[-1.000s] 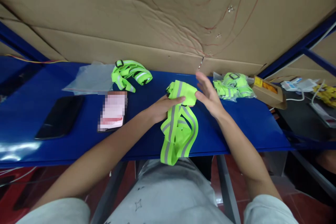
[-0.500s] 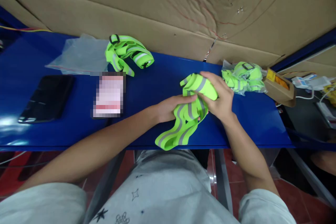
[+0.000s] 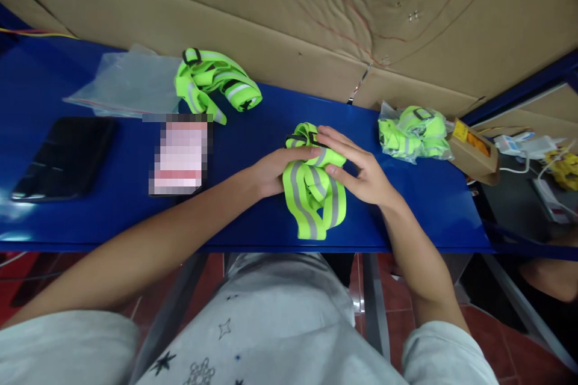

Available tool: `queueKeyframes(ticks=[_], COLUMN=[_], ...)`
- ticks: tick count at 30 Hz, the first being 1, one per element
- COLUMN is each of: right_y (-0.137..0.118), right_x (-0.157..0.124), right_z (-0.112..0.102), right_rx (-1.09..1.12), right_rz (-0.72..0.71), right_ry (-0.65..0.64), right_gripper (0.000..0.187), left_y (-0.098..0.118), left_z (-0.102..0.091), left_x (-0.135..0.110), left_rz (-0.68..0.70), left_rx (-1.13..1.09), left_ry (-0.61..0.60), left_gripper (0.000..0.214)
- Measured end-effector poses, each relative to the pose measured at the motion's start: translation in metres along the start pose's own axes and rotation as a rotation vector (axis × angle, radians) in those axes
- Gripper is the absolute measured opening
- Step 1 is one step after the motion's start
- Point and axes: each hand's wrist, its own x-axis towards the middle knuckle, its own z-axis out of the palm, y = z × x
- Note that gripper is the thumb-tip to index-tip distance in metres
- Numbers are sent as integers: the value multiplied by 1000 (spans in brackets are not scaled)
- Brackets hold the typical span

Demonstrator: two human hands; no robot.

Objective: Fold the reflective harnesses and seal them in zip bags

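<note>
A neon-green strap harness with grey reflective bands (image 3: 313, 198) lies bunched on the blue table (image 3: 253, 132), close to its near edge. My left hand (image 3: 271, 169) grips its left side, fingers curled over the top of the bundle. My right hand (image 3: 361, 171) presses on the right side, fingers stretched across the top folds and thumb against the fabric. A black buckle shows at the top of the bundle between my hands.
A second loose green harness (image 3: 217, 83) lies at the back left beside a clear plastic bag (image 3: 121, 81). A bagged green harness (image 3: 413, 131) and a small cardboard box (image 3: 474, 151) sit at the right. A dark phone (image 3: 65, 157) and a blurred card (image 3: 179, 155) lie at the left. Cardboard lines the back.
The harness hung over the table edge a second ago; now it is gathered into a compact bundle on the table. My right hand went from open in the air to pressing on it.
</note>
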Motion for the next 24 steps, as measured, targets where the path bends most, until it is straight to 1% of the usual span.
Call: queueKeyframes(ticks=[2, 4, 5, 6, 8, 9, 10, 11, 13, 14, 15, 17, 19, 20, 21, 24], right_y=[-8, -19, -25, -29, -33, -32, -31, -29, -26, -25, -26, -27, -29, -29, -29, -26], right_x=[-2, -3, -4, -4, -4, -3, -2, -2, 0, 0, 1, 1, 1, 1, 0, -2], right_z=[7, 14, 18, 22, 30, 34, 37, 40, 45, 46, 47, 48, 49, 50, 52, 58], right_rx=[-165, -250, -257, -257, -281, -301, -308, -296, -217, -171, -127, -33, 38, 42, 19, -129], right_rz=[-24, -57, -50, -19, 104, 161, 199, 213, 185, 165, 161, 209, 278, 291, 287, 266], right_ry=[138, 286, 328, 336, 295, 254, 205, 155, 52, 19, 15, 77, 130, 117, 83, 6], right_gripper=[47, 34, 29, 26, 32, 36, 37, 32, 12, 10, 11, 11, 31, 38, 40, 35], left_y=[1, 5, 8, 12, 19, 22, 25, 28, 32, 34, 35, 36, 35, 33, 31, 28], left_z=[3, 5, 5, 4, 3, 2, 2, 1, 1, 0, 0, -1, -1, -1, 0, 1], left_x=[1, 1, 1, 1, 0, -1, -2, -3, -5, -6, -6, -7, -7, -6, -6, -6], left_rz=[96, 235, 293, 335, 378, 391, 400, 409, 432, 449, 461, 467, 448, 431, 419, 411], left_rx=[-47, -73, -76, -76, -83, -90, -93, -91, -86, -86, -87, -87, -69, -54, -39, -20], left_ry=[44, 69, 75, 77, 72, 70, 69, 71, 82, 92, 100, 108, 93, 81, 66, 36], left_gripper=[22, 25, 28, 33, 39, 40, 40, 40, 42, 44, 47, 51, 52, 51, 50, 50])
